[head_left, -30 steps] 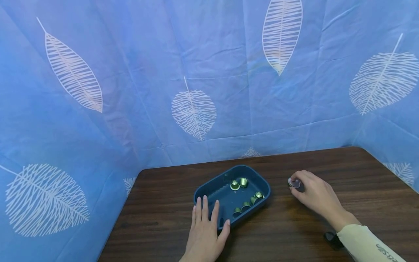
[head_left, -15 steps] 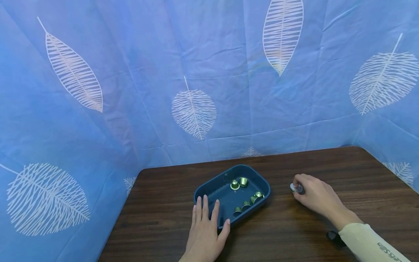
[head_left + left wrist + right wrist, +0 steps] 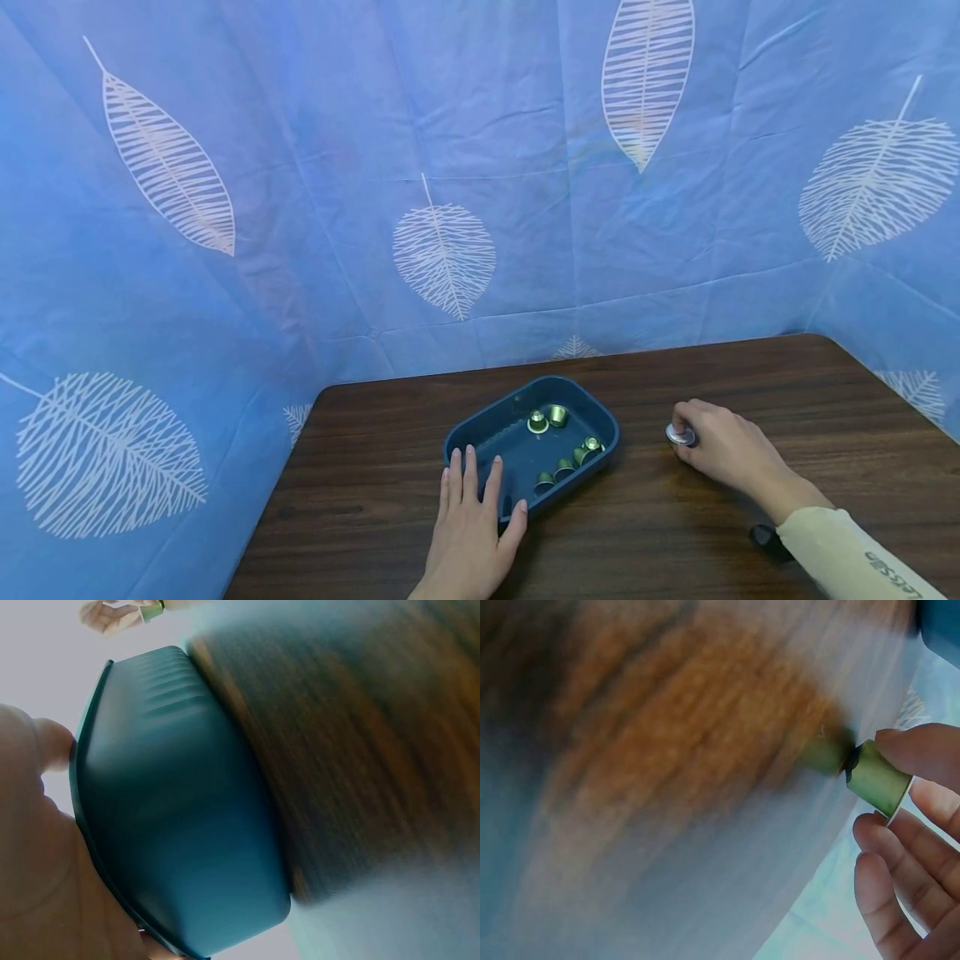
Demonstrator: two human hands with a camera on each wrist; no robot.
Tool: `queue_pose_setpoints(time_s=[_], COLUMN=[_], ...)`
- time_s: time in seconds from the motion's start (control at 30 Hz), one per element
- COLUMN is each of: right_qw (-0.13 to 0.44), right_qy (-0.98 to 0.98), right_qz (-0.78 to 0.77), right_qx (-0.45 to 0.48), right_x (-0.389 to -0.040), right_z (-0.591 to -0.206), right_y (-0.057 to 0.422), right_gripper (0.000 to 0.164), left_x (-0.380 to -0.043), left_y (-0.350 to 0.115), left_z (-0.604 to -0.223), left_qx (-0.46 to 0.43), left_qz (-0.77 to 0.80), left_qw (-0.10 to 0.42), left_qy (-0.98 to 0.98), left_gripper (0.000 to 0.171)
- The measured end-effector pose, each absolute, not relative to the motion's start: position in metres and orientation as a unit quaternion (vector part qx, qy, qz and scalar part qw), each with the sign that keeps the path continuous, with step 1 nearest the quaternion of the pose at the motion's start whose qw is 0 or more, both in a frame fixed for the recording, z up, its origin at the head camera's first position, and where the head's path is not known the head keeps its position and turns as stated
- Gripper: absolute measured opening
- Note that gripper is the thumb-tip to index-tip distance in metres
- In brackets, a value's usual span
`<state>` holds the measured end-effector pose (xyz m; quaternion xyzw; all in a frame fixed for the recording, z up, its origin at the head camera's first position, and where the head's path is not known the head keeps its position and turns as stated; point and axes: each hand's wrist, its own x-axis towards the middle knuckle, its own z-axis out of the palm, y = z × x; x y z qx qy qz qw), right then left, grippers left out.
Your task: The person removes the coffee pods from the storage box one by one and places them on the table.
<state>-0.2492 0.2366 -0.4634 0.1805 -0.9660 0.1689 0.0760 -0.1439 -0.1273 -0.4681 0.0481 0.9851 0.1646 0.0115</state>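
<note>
My right hand (image 3: 723,442) pinches a green coffee capsule (image 3: 880,778) between thumb and fingers, to the right of the blue tray (image 3: 480,425). Its silver lid (image 3: 681,435) faces up in the head view, and its narrow end points down, close over the wood in the right wrist view. Resting on the tray's near-left rim is my left hand (image 3: 471,529), fingers straight and spread. The left wrist view shows that palm along the rim, beside the tray's outer wall (image 3: 172,802). Inside the tray lie several green capsules (image 3: 537,422), some grouped along the right wall.
The dark wooden table (image 3: 360,467) has its far edge against a blue cloth backdrop (image 3: 330,208) printed with white leaves. A black strap or band (image 3: 768,542) shows below the right sleeve (image 3: 847,550).
My right hand has shifted slightly right and toward me with the capsule, whose silver lid now shows more fully. The left hand and the tray have stayed in place.
</note>
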Motion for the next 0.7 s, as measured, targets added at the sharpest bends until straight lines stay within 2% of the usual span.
queue_pose_setpoints(time_s=[0.7], right_qw=[0.076], right_qy=[-0.968], right_qz=[0.167], right_qx=[0.172], right_x=[-0.2459], right_z=[-0.4632], right_y=[0.2365], right_gripper=[0.026], left_x=[-0.1423], left_y=[-0.1273], left_z=[-0.4647], left_qx=[0.054], left_qz=[0.171], left_qw=[0.012], left_qy=[0.984], left_gripper=[0.075])
